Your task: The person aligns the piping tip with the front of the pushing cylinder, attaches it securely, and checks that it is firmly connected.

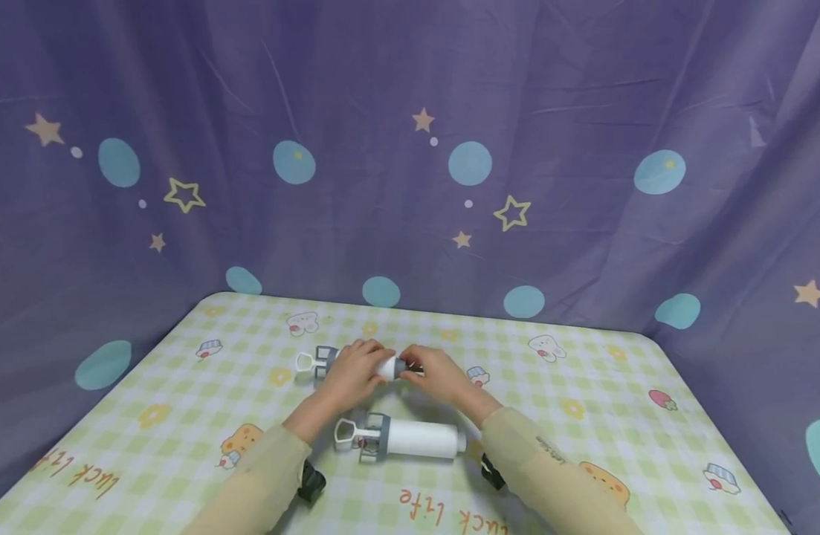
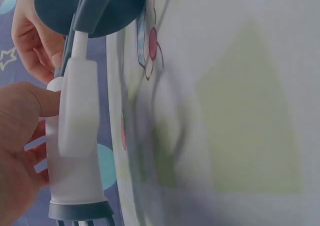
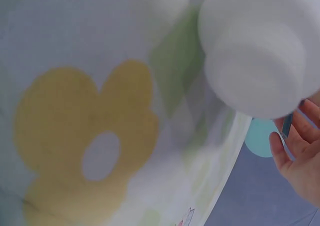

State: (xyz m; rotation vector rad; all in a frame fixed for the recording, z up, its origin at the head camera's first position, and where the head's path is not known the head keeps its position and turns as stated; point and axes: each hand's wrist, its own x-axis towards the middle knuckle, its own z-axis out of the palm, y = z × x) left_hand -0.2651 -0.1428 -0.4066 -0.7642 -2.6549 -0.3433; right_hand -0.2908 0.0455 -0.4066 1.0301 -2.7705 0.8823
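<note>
My left hand [image 1: 354,374] grips the white barrel of a syringe-like tube [image 1: 386,368], with its thumb [image 2: 47,100] along one side in the left wrist view. This tube lies crosswise, its grey collar [image 1: 325,357] and white pull handle [image 1: 305,362] pointing left. At its right end, my right hand [image 1: 438,375] pinches the grey tip [image 1: 401,367] between thumb and fingers. A thin dark grey piece [image 3: 287,126] shows by those fingers in the right wrist view. Closer to me lies a second white syringe-like tube [image 1: 423,438], between the forearms and untouched.
A green-checked cloth with printed pictures covers the table [image 1: 570,446]. Behind it hangs a purple curtain [image 1: 383,89] with stars and blue spots. The second tube's handle [image 1: 346,433] points left. Black wrist straps [image 1: 311,483] show at both sleeves.
</note>
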